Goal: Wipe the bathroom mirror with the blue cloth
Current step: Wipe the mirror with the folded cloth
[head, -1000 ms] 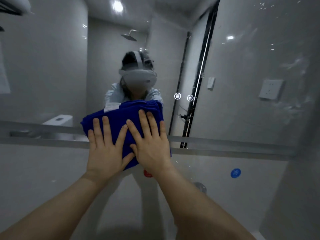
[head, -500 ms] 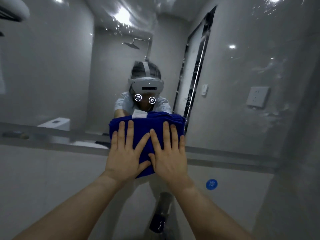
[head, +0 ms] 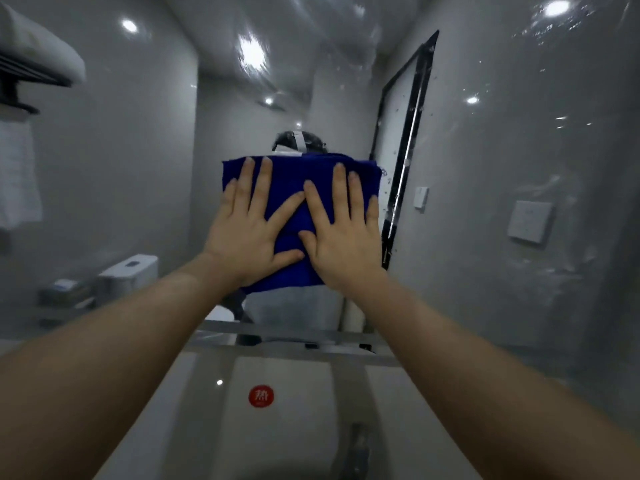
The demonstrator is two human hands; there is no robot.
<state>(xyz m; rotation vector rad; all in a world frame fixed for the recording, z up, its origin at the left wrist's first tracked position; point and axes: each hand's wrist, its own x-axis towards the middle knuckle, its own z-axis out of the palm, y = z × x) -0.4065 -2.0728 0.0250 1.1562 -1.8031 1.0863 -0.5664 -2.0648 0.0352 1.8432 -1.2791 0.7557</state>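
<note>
While left hand [head: 247,233] and right hand [head: 341,237] press blue cloth [head: 294,178] on mirror [head: 138,168], both spread flat, red sticker [head: 261,396] below, writing blurred.

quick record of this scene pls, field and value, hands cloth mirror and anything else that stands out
tool: blue cloth, folded, flat against the mirror
left: left hand pressing the cloth, fingers straight and spread
right: right hand pressing the cloth beside it, fingers straight
mirror surface: droplets and streaks at upper right
below the mirror: red round sticker
</note>
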